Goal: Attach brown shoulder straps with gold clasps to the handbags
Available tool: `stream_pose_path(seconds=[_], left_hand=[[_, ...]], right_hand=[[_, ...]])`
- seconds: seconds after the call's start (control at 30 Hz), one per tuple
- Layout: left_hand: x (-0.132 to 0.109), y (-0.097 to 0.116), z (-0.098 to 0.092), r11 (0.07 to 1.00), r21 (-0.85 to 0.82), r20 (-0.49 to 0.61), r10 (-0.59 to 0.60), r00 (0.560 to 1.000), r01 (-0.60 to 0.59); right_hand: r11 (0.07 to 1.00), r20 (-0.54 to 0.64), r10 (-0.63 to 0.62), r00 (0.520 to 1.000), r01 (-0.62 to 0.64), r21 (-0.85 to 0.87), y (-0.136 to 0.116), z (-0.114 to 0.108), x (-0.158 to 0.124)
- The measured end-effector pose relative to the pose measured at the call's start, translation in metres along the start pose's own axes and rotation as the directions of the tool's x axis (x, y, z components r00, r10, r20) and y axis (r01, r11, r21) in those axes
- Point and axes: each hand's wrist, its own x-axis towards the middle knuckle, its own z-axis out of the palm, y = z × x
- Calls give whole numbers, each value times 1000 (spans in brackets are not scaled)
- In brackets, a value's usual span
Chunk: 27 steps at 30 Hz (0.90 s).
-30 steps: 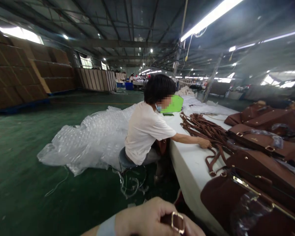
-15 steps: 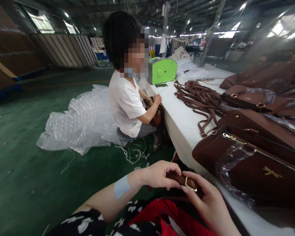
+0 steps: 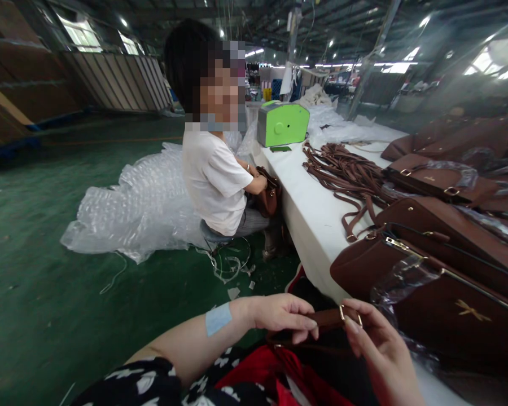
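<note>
A brown strap (image 3: 328,319) with a gold-coloured buckle (image 3: 350,317) is stretched between my two hands above my lap. My left hand (image 3: 285,317) pinches the strap left of the buckle, thumb against fingers. Close to the buckle, my right hand (image 3: 379,341) grips the strap's other end between thumb and fingers. More of the strap hangs below into shadow over my red garment (image 3: 258,366), where its course is hard to make out. A brown handbag (image 3: 457,299) with a gold zip and bow ornament lies on the table just right of my hands.
Further brown handbags (image 3: 432,175) and a heap of brown straps (image 3: 347,169) cover the white table (image 3: 309,208). Beyond stands a green machine (image 3: 283,124). A co-worker (image 3: 214,175) sits at the table's left side, handling a brown bag (image 3: 268,197). Bubble wrap (image 3: 131,203) lies on the green floor.
My hands have moved apart, drawing out more strap between them, with the buckle shifted right. The co-worker has leaned slightly left and lowered their hands on the bag.
</note>
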Motion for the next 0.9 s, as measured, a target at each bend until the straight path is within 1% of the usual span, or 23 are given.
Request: stream_pose_path(seconds=[0.1, 0.2, 0.27, 0.37, 0.43, 0.53, 0.6, 0.67, 0.73, 0.77, 0.83, 0.9], left_hand=[[4, 2, 1, 999, 18, -32, 51, 998, -50], [3, 9, -1, 999, 51, -21, 3, 1000, -2], [0, 16, -3, 992, 127, -53, -12, 999, 19], [-3, 28, -5, 970, 242, -138, 24, 990, 10], [-3, 31, -6, 962, 274, -176, 40, 984, 9], [2, 26, -5, 972, 236, -181, 23, 983, 21], [6, 21, -2, 986, 165, -189, 4, 982, 27], [9, 17, 1, 998, 61, -176, 10, 984, 1], [11, 17, 1, 999, -25, -114, 41, 993, -44], [12, 18, 1, 998, -39, -73, 56, 996, -59], [11, 21, -4, 997, 10, -19, 70, 997, -70], [11, 23, -10, 995, 82, -13, 58, 998, -57]], right_hand=[[1000, 50, 8, 999, -7, -13, 1, -1, 1], [998, 127, -12, 992, 20, -65, 5, -5, 4], [989, 153, -51, 987, 71, -130, 10, -11, 8], [942, 153, -149, 977, 188, -279, 16, -18, 15], [912, 175, -198, 964, 247, -327, 19, -19, 18], [918, 253, -206, 945, 276, -284, 23, -13, 21], [924, 287, -212, 934, 287, -254, 22, -7, 23], [921, 312, -221, 924, 303, -244, 19, -5, 24], [923, 299, -229, 926, 304, -235, 13, -6, 24], [931, 268, -227, 936, 289, -223, 10, -8, 24], [956, 155, -207, 966, 233, -177, 6, -14, 21], [974, 38, -179, 983, 183, -133, 3, -18, 17]])
